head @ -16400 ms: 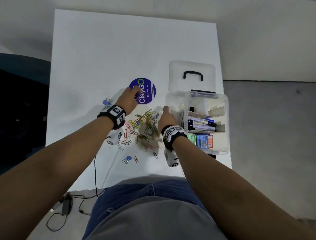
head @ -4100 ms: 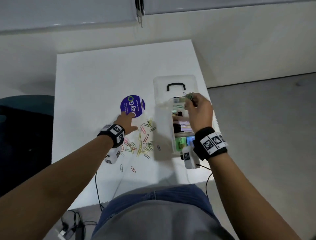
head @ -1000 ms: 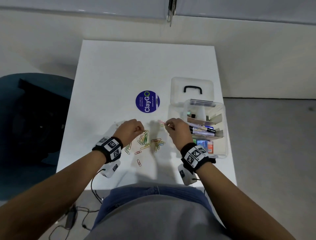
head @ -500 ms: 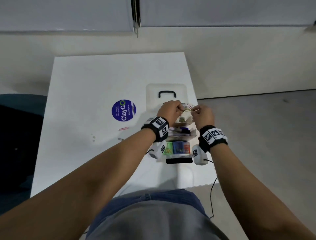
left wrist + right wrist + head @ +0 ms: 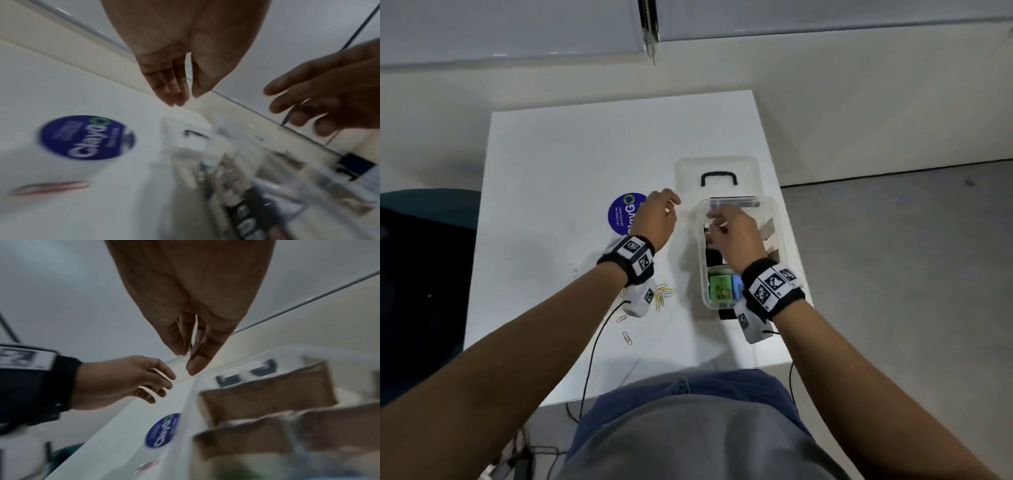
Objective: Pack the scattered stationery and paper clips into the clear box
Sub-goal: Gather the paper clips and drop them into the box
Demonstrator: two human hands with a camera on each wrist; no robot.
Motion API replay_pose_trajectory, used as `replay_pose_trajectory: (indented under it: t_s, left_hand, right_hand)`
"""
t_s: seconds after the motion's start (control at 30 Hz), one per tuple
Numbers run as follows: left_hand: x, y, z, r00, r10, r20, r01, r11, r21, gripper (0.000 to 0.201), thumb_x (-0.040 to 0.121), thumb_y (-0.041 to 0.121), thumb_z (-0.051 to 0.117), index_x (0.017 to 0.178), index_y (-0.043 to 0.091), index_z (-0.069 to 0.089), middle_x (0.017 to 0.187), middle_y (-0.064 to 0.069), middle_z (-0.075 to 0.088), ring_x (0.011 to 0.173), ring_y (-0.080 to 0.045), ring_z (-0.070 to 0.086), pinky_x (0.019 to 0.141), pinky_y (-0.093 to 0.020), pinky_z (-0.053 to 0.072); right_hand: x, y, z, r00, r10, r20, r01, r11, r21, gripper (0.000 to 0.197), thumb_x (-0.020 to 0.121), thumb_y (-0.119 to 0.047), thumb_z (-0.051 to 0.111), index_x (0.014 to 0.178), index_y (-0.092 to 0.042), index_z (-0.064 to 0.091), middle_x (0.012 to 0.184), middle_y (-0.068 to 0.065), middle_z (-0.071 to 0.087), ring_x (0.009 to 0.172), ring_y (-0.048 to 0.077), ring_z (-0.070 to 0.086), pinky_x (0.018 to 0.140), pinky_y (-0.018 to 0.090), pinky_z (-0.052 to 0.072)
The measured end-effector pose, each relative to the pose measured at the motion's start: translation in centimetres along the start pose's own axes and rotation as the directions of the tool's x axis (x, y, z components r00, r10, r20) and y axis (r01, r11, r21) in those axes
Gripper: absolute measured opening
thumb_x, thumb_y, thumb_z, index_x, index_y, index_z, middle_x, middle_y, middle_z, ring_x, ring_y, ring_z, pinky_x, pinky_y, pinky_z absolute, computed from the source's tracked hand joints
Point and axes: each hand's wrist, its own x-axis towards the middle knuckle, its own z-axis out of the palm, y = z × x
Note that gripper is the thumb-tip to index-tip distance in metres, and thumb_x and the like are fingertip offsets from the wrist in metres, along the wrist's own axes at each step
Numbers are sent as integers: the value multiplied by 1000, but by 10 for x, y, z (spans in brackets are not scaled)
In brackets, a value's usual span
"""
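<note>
The clear box (image 5: pixel 701 250) stands at the table's right edge with markers, cardboard dividers (image 5: pixel 267 394) and small green and blue packs inside. My right hand (image 5: pixel 722 226) hovers over the box's far end, fingers loose and holding nothing (image 5: pixel 185 360). Just left of the box my left hand (image 5: pixel 671 204) hangs above the table, fingers straight and empty (image 5: pixel 185 99). Several coloured paper clips (image 5: pixel 663 297) lie on the table under my left wrist. One red clip (image 5: pixel 51 189) lies near the round sticker. The box's inside is blurred in both wrist views.
The box's clear lid (image 5: pixel 717 168) with a black handle lies flat behind the box. A round purple sticker (image 5: pixel 625 214) is on the table left of my left hand. A thin black cable (image 5: pixel 599 335) runs off the front edge.
Half a second ago both hands pinched paper clips over the box. Now both are empty; the left hand has moved off to the box's left, and the right stays over it.
</note>
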Motion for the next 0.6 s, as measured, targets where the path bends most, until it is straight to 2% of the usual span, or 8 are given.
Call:
replay_pose_trajectory:
  t_s: [0.1,0.2,0.27,0.3,0.37,0.47,0.53,0.6]
  left_hand:
    - [-11,-55,-6,985,-121,126,101,983,155,39,93,11,50,131,17,52,137,-9,50,117,-30,56,100,-40,46]
    - [-29,-93,3,918,-189,348,32,910,413,58,96,24,53,149,16,31,158,-8,26,141,-28,33,112,-44,35]
    - [-47,-110,6,876,-238,419,-12,859,512,63,97,24,50,152,14,21,162,-7,9,148,-26,17,114,-48,31]
    - [-57,-115,7,872,-232,431,-31,853,521,64,98,23,48,153,13,18,163,-6,4,150,-26,12,115,-49,30]
    - [-77,-123,2,872,-191,450,-72,860,504,62,100,22,45,153,11,16,163,-6,2,150,-25,9,117,-45,28]
    - [-111,-136,-12,861,-113,496,-149,877,457,67,95,21,56,152,11,22,163,-7,9,149,-24,16,118,-38,27]
    - [-130,-145,-19,853,-84,514,-174,884,433,78,89,26,66,152,13,23,162,-8,11,148,-26,17,118,-39,28]
    - [-141,-151,-17,866,-75,495,-166,890,424,92,80,32,75,153,13,21,161,-9,14,146,-28,18,117,-41,29]
  right_hand:
    - [-12,-22,45,983,-49,174,63,995,-77,24,90,-6,55,111,-9,65,106,11,63,91,23,63,82,31,51]
    - [-27,-30,89,931,4,365,71,979,-191,30,89,-2,53,116,-9,61,112,14,59,101,29,60,88,34,47]
    - [-38,-29,116,869,65,490,97,950,-298,38,88,2,51,125,-7,53,118,17,52,104,35,59,88,38,49]
    - [-43,-27,126,838,101,536,116,927,-356,43,87,3,49,129,-7,48,122,18,48,106,39,58,87,42,50]
    - [-49,-19,141,807,160,569,139,884,-446,50,90,-2,47,138,-8,37,131,20,39,115,41,51,90,47,48]
    - [-51,3,148,802,175,572,191,832,-521,57,89,1,44,143,-13,32,140,20,32,125,41,39,93,50,48]
    - [-50,16,152,812,136,568,243,805,-541,65,84,5,50,143,-16,32,141,19,32,126,40,38,93,49,49]
    - [-49,21,158,812,89,577,289,797,-530,66,82,3,60,140,-15,36,138,17,35,124,37,40,91,47,51]
